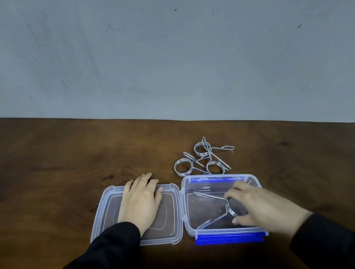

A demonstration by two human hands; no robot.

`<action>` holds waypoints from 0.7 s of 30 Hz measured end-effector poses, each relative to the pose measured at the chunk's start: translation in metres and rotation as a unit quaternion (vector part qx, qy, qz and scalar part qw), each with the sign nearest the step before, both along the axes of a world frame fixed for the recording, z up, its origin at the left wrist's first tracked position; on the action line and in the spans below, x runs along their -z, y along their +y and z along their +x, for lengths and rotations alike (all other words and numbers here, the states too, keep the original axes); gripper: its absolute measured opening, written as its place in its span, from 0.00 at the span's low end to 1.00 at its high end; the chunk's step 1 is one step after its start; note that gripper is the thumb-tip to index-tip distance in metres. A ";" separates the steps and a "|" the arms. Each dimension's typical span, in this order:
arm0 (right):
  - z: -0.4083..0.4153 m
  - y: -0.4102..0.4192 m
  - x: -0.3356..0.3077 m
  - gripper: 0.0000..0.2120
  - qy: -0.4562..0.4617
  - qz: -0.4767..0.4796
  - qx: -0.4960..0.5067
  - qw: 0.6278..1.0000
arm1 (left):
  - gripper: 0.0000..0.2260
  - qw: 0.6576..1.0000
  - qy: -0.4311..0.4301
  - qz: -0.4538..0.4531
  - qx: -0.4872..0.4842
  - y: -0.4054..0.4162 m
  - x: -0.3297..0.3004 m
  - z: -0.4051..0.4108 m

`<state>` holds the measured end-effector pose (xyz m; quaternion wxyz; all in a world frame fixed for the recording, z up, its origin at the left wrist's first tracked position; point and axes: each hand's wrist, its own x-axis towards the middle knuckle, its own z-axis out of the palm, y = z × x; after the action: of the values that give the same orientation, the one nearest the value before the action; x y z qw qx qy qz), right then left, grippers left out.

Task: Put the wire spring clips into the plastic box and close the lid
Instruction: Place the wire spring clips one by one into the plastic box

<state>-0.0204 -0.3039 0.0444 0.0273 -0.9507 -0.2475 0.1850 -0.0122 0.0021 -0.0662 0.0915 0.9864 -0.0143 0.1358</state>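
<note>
A clear plastic box (184, 201) with blue latches lies open on the table. Its hinged lid (105, 209) is folded flat to the left. My left hand (141, 201) rests palm down on the lid, fingers spread. One wire spring clip (214, 198) sits inside the box, and my right hand (263, 208) has thumb and fingers around its coil. Three more wire spring clips (205, 160) lie in a tangled pile just beyond the box's far rim.
The dark wooden table (55, 164) extends to the left and right of the box. A grey wall (163, 48) rises behind the table's far edge. Black sleeves cover both forearms.
</note>
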 end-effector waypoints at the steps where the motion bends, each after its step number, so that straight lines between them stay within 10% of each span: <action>1: 0.002 0.003 0.005 0.26 0.003 -0.006 0.000 1.000 | 0.14 1.000 0.001 0.003 -0.001 0.000 0.000 0.000; 6: 0.011 0.008 0.002 0.24 0.037 -0.021 -0.020 0.999 | 0.14 1.000 0.007 0.004 -0.003 0.001 0.000 0.000; 12: 0.073 -0.002 -0.005 0.12 -0.133 0.143 0.098 0.976 | 0.13 1.000 0.008 0.001 -0.001 0.000 0.002 0.000; 21: 0.151 0.032 0.009 0.24 -0.062 0.100 0.115 0.986 | 0.17 1.000 0.007 -0.011 0.000 0.001 0.002 0.001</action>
<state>0.1307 -0.2721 0.0352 0.1281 -0.9750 -0.1546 0.0954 -0.0113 0.0030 -0.0686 0.1019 0.9863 -0.0120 0.1291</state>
